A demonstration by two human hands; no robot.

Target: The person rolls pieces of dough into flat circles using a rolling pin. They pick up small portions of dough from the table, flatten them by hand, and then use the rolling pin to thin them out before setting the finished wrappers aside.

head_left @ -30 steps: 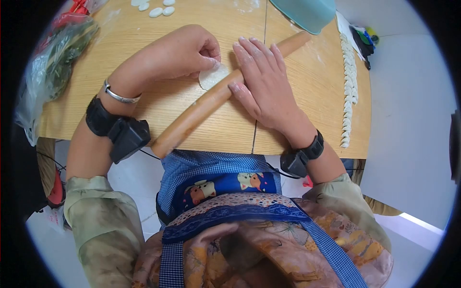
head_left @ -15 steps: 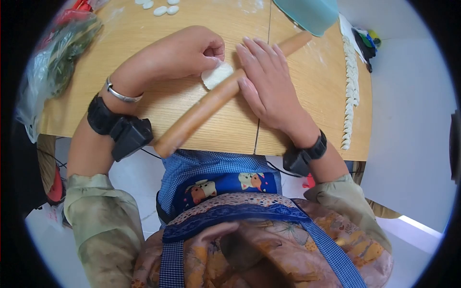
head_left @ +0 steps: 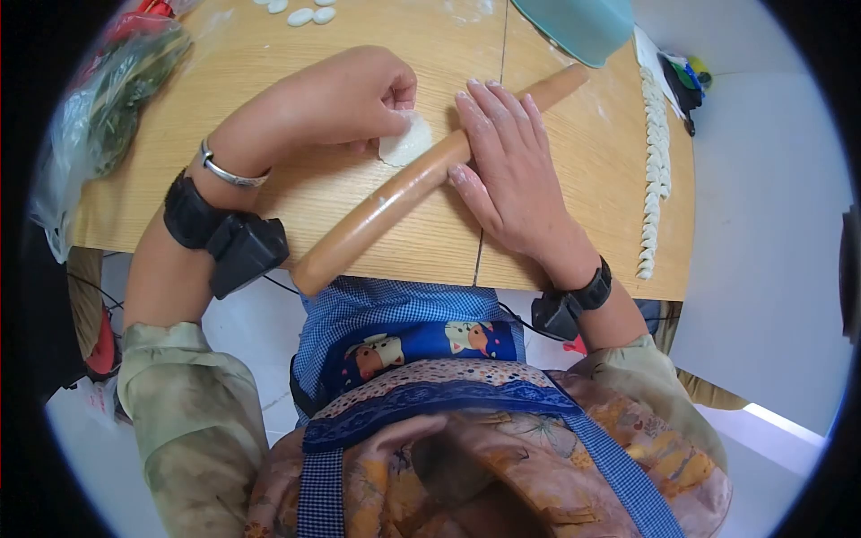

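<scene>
R hand (head_left: 511,179) & rolling pin (head_left: 386,202) now slightly R-ward, fingers flat atop; L hand (head_left: 372,99) pinch-tight on dough disc (head_left: 408,145)

Light yellow-brown wood-grain table (head_left: 592,197), dark seam running across it, white flour smears (head_left: 462,11) on top, mostly far side. Long brown wooden rolling pin (head_left: 381,211) lies diagonally, lower end at near edge, upper end close to a teal curved plastic bowl (head_left: 578,31). Thin round off-white dough disc (head_left: 408,148) flat right beside pin. Far side, I see a few small white oval dough pieces (head_left: 300,16). Person's right: long row of small pale folded dough pieces (head_left: 653,161). Person's left: crumpled clear plastic bag (head_left: 112,117), dark green contents, hanging over edge.
</scene>
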